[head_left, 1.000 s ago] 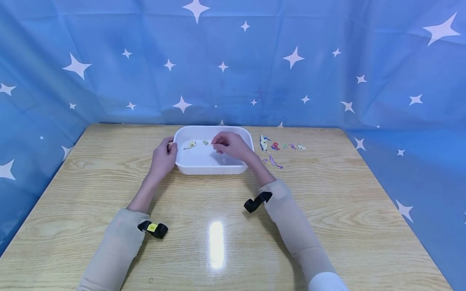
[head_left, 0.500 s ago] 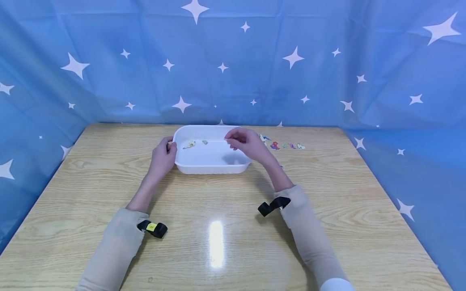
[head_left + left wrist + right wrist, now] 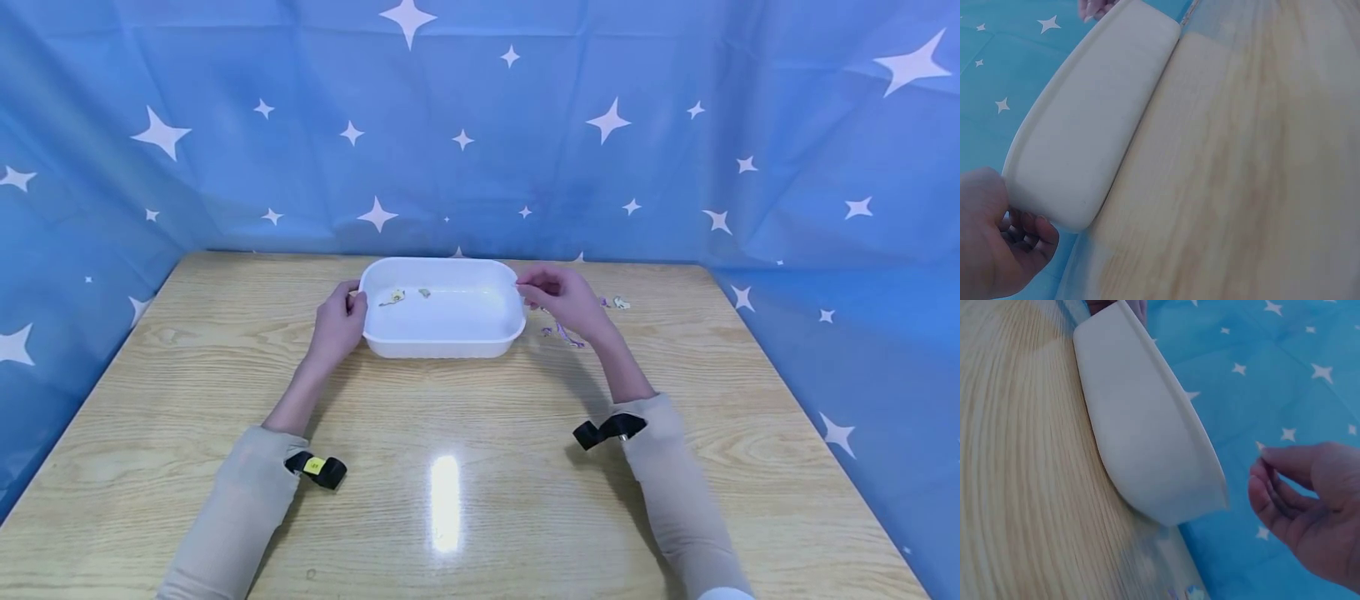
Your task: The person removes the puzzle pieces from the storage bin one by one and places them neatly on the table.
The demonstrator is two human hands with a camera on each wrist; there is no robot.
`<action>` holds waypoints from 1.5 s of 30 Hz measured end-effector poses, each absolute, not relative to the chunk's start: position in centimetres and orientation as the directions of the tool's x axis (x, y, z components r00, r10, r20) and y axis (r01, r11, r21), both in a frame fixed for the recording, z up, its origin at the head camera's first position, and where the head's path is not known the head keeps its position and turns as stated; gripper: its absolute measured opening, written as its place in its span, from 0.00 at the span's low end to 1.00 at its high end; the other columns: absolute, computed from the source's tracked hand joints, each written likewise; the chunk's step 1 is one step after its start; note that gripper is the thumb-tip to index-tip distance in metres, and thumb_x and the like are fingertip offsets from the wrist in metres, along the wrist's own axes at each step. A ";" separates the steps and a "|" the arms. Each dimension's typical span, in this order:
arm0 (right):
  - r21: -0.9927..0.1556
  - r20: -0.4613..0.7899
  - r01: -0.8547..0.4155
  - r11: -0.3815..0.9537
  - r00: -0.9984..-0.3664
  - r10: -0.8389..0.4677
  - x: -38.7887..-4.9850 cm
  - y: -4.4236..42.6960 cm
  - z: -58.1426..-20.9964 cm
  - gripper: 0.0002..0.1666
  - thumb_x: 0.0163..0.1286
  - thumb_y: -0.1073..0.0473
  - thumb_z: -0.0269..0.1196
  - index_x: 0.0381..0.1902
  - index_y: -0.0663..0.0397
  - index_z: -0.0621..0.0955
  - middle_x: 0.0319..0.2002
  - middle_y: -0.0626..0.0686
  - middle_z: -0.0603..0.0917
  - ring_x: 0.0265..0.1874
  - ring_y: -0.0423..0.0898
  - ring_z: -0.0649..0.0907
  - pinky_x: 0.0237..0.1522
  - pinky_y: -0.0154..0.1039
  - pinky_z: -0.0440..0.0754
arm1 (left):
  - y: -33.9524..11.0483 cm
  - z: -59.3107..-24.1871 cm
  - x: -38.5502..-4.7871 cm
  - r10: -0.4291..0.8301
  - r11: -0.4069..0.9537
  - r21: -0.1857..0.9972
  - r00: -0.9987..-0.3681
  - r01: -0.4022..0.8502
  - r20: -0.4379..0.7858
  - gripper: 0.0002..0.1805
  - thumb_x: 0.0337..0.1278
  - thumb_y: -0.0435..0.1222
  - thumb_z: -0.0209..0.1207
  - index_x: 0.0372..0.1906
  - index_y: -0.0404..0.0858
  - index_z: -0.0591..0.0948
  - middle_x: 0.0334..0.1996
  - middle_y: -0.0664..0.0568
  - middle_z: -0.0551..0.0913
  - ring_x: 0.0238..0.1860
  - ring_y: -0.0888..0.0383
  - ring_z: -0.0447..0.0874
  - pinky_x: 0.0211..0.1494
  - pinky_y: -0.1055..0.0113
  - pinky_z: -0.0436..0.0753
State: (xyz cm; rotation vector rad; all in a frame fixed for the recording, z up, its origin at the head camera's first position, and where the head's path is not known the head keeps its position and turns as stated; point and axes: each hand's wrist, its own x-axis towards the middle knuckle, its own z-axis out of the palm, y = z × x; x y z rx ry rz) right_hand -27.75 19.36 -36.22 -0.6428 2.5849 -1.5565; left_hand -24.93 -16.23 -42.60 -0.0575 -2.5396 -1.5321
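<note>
My left hand (image 3: 337,323) grips the left end of a white plastic tray (image 3: 442,348); the left wrist view shows its fingers curled at the rim. Inside the tray lie a yellowish flat cut-out (image 3: 397,296) and a smaller greenish one (image 3: 424,292). My right hand (image 3: 564,302) is just past the tray's right rim, thumb and index finger pinched together. A tiny pale piece seems to sit at those fingertips, too small to make out. In the right wrist view the hand (image 3: 1310,500) stays apart from the tray wall.
Several colourful sticker-like cut-outs lie on the wooden table (image 3: 375,433) right of the tray, among them a long purple one (image 3: 569,336) and a pale one (image 3: 621,302). My right hand covers others. A blue star-patterned curtain (image 3: 480,167) hangs behind the table.
My right hand has moved right, from above the inside of the tray to beyond its right rim, thumb and index finger still together. The left hand and tray have stayed put.
</note>
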 end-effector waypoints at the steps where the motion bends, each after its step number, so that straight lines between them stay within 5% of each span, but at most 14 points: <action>1: -0.853 0.157 -0.318 0.415 -0.912 -0.378 -27.4 19.7 -35.8 0.13 0.75 0.65 0.60 0.51 0.72 0.80 0.39 0.70 0.82 0.36 0.63 0.81 0.36 0.35 0.81 | -16.2 -42.6 -25.0 -0.057 0.469 0.875 -0.984 0.123 0.169 0.24 0.79 0.37 0.43 0.68 0.26 0.69 0.29 0.47 0.70 0.27 0.55 0.68 0.25 0.70 0.69; 9: -0.826 0.110 -0.274 0.492 -0.935 -0.337 -26.0 23.3 -35.3 0.15 0.76 0.62 0.60 0.51 0.72 0.80 0.39 0.69 0.82 0.38 0.63 0.81 0.37 0.34 0.81 | -16.3 -42.7 -25.0 -0.051 0.469 0.874 -0.985 0.123 0.166 0.24 0.79 0.37 0.42 0.69 0.26 0.69 0.30 0.47 0.70 0.27 0.55 0.68 0.25 0.70 0.69; 17: -0.806 0.060 -0.218 0.551 -0.955 -0.290 -27.3 27.9 -38.8 0.16 0.76 0.57 0.62 0.50 0.66 0.83 0.40 0.67 0.83 0.39 0.63 0.83 0.42 0.48 0.84 | -16.2 -42.7 -25.0 -0.056 0.473 0.873 -0.985 0.118 0.164 0.24 0.79 0.37 0.43 0.68 0.26 0.69 0.29 0.47 0.69 0.27 0.54 0.68 0.26 0.70 0.69; 24: -0.786 -0.036 -0.140 0.602 -0.962 -0.270 -26.8 30.2 -39.4 0.16 0.75 0.60 0.62 0.52 0.68 0.81 0.45 0.66 0.83 0.40 0.50 0.84 0.42 0.43 0.84 | -16.1 -42.6 -24.9 -0.060 0.474 0.873 -0.985 0.114 0.161 0.24 0.79 0.38 0.43 0.68 0.27 0.69 0.30 0.47 0.70 0.27 0.54 0.68 0.26 0.69 0.69; 33: -0.795 -0.192 0.014 0.606 -0.954 -0.230 -27.1 31.2 -40.4 0.17 0.74 0.62 0.62 0.51 0.73 0.80 0.43 0.66 0.84 0.36 0.49 0.85 0.40 0.40 0.85 | -16.1 -42.8 -24.9 -0.061 0.475 0.873 -0.985 0.112 0.160 0.24 0.79 0.37 0.43 0.68 0.27 0.70 0.30 0.47 0.70 0.27 0.54 0.68 0.26 0.70 0.70; 45: -0.748 -0.153 -0.019 0.663 -0.968 -0.201 -27.0 30.8 -40.5 0.18 0.75 0.60 0.61 0.52 0.73 0.79 0.42 0.66 0.84 0.34 0.49 0.84 0.38 0.39 0.83 | -16.1 -42.8 -24.9 -0.065 0.482 0.868 -0.984 0.116 0.167 0.24 0.79 0.37 0.43 0.68 0.27 0.69 0.29 0.47 0.69 0.27 0.54 0.68 0.26 0.69 0.69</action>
